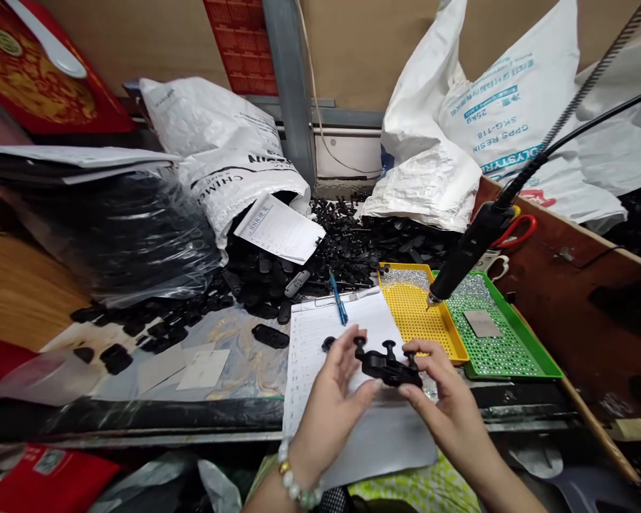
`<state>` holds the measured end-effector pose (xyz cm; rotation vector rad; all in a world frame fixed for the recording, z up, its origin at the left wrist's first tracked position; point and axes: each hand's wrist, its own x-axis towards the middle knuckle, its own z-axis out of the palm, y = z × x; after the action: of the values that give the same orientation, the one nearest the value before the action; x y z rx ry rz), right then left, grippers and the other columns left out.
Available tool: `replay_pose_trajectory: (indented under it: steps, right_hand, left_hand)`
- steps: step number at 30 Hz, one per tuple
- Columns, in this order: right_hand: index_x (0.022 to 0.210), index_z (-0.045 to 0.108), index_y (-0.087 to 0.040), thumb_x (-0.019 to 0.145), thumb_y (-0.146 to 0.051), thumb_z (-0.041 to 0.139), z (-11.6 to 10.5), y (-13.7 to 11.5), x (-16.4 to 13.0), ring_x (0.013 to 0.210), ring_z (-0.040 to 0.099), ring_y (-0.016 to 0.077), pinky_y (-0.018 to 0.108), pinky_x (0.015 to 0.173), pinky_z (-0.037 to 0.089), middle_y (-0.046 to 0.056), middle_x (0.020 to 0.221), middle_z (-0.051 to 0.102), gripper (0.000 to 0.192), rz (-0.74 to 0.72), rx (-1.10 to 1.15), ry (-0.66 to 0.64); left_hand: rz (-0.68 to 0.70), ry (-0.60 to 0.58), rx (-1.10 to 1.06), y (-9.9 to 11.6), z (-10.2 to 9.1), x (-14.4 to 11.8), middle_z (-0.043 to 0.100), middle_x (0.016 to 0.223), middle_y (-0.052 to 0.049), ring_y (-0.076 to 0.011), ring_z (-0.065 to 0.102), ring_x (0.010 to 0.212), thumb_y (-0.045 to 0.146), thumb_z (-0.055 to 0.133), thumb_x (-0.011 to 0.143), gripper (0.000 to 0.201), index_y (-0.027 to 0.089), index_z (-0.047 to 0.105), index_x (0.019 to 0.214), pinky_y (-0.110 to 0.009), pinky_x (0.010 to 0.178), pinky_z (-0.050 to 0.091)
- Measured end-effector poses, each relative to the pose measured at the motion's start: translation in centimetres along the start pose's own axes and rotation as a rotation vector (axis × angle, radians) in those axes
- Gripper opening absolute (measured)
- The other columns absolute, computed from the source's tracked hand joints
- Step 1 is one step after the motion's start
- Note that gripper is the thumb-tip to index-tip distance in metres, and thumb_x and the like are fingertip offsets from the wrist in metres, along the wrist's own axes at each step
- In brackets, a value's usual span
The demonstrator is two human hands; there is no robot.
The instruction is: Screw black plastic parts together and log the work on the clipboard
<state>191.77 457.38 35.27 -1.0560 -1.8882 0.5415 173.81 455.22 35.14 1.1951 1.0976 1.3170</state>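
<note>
Between my two hands is a black plastic part [387, 367] with several round-topped posts standing up from it. My left hand [339, 388], with a beaded bracelet at the wrist, is closed on its left end. My right hand [441, 388] grips the right end with thumb and fingers. Both hold it above a clipboard sheet [310, 363] covered in written lines. A small round black piece [328, 344] lies on the sheet beside my left fingers. A blue pen [338, 299] rests at the top of the clipboard.
A black electric screwdriver [464, 253] hangs over a yellow tray [454, 342] and a green tray [545, 367], both with small silver screws. Black parts [347, 235] are heaped behind, spilling near white sacks [246, 157]. Cardboard pieces [203, 368] lie left.
</note>
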Motion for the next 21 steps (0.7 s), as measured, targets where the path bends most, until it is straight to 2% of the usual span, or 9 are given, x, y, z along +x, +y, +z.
replay_pose_trajectory:
  steps: [3,6,9,12,13,14,16,18,21]
  right_hand:
    - [0.09,0.058,-0.022,0.081,-0.028,0.06,2.3,-0.5,-1.1,0.104,0.057,0.0203,0.03,0.085,0.05,0.007,0.107,0.057,0.011,0.089,0.097,0.031]
    - [0.096,0.06,-0.022,0.081,-0.025,0.058,2.8,-0.5,-1.1,0.102,0.058,0.021,0.031,0.083,0.052,0.008,0.109,0.058,0.015,-0.079,0.022,0.053]
    - [0.102,0.06,-0.022,0.081,-0.022,0.056,-0.6,0.1,1.3,0.106,0.055,0.0216,0.035,0.087,0.049,0.009,0.111,0.056,0.021,-0.251,-0.2,0.302]
    - [0.111,0.056,-0.022,0.083,-0.026,0.056,-6.6,0.5,5.5,0.111,0.051,0.0214,0.041,0.097,0.042,0.009,0.114,0.054,0.029,-0.201,-0.21,0.77]
    - [0.119,0.051,-0.023,0.084,-0.03,0.055,-8.3,0.6,7.0,0.111,0.051,0.021,0.043,0.098,0.041,0.009,0.118,0.053,0.035,-0.158,-0.119,0.83]
    - [0.124,0.047,-0.024,0.086,-0.035,0.052,-9.8,0.9,8.3,0.114,0.05,0.0205,0.044,0.1,0.039,0.009,0.123,0.051,0.04,-0.117,-0.004,0.812]
    - [0.13,0.041,-0.027,0.089,-0.043,0.045,-11.3,1.5,10.4,0.119,0.049,0.0199,0.046,0.105,0.034,0.008,0.128,0.05,0.045,-0.069,0.251,0.648]
    - [0.132,0.039,-0.028,0.09,-0.048,0.038,-11.3,2.1,11.2,0.121,0.048,0.0195,0.047,0.109,0.03,0.007,0.129,0.052,0.046,-0.054,0.448,0.468]
    - [0.132,0.039,-0.031,0.088,-0.045,0.046,-10.1,2.3,10.8,0.121,0.049,0.0186,0.046,0.11,0.029,0.005,0.131,0.051,0.046,-0.082,0.527,0.351]
  left_hand:
    - [-0.133,-0.033,-0.402,-0.6,1.1,-0.2,0.057,0.124,-0.009,-0.0216,0.05,0.118,0.033,0.065,0.079,0.037,0.02,0.056,0.113,-0.032,0.101,0.037]
    - [-0.188,0.097,-0.557,-0.3,1.8,0.0,0.066,0.106,-0.01,-0.0221,0.059,0.103,0.038,0.067,0.076,0.038,0.017,0.059,0.105,-0.031,0.088,0.047]
    - [-0.295,0.294,-0.579,-0.2,1.6,0.5,0.068,0.085,-0.007,-0.0241,0.064,0.088,0.044,0.07,0.07,0.044,0.017,0.057,0.102,-0.027,0.062,0.05]
    - [-0.305,0.369,-0.536,-0.9,1.1,0.9,0.061,0.062,0.0,-0.0171,0.061,0.065,0.044,0.073,0.064,0.041,0.016,0.058,0.09,-0.022,0.052,0.044]
    - [-0.308,0.362,-0.537,-1.1,1.0,0.9,0.058,0.057,0.001,-0.0136,0.056,0.058,0.044,0.073,0.064,0.04,0.015,0.059,0.088,-0.021,0.051,0.043]
    - [-0.321,0.347,-0.546,-1.3,1.0,0.8,0.057,0.055,0.002,-0.0111,0.053,0.054,0.042,0.073,0.064,0.039,0.015,0.059,0.087,-0.02,0.05,0.042]
    - [-0.389,0.316,-0.57,-1.4,1.1,0.4,0.061,0.061,0.001,-0.0103,0.052,0.054,0.038,0.073,0.065,0.041,0.014,0.058,0.095,-0.019,0.049,0.04]
    - [-0.453,0.3,-0.607,-1.1,1.2,0.0,0.067,0.075,-0.004,-0.0141,0.059,0.065,0.034,0.075,0.063,0.05,0.014,0.056,0.104,-0.02,0.053,0.043]
    - [-0.486,0.256,-0.671,-0.4,1.4,-0.5,0.068,0.087,-0.009,-0.0202,0.063,0.08,0.029,0.077,0.062,0.062,0.015,0.051,0.116,-0.024,0.059,0.046]
